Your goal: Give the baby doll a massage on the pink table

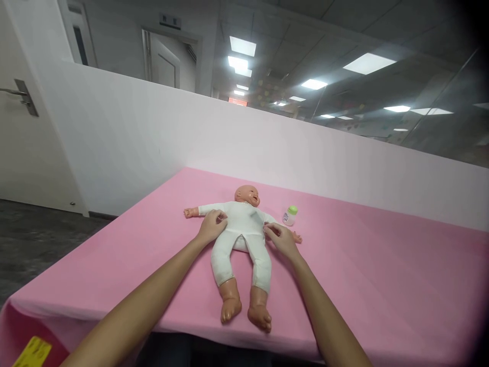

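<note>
A baby doll [244,219] with a white cloth body lies on its back, its bare plastic feet toward me and its head turned to the right. My left hand [212,225] is at the left side of the doll's waist, thumb and fingers curled together on the cloth. On the opposite side of the waist, my right hand [281,238] pinches at the cloth, partly covering the doll's arm. The fingertips of both hands touch the doll; how much cloth lies between them is hard to see.
Pink cloth [362,265] covers the table. A small bottle with a green cap [291,216] stands right of the doll's shoulder. Behind the table runs a white low wall [153,127] with glass above. A door [34,127] is at the left, and a yellow label [32,352] at the lower left.
</note>
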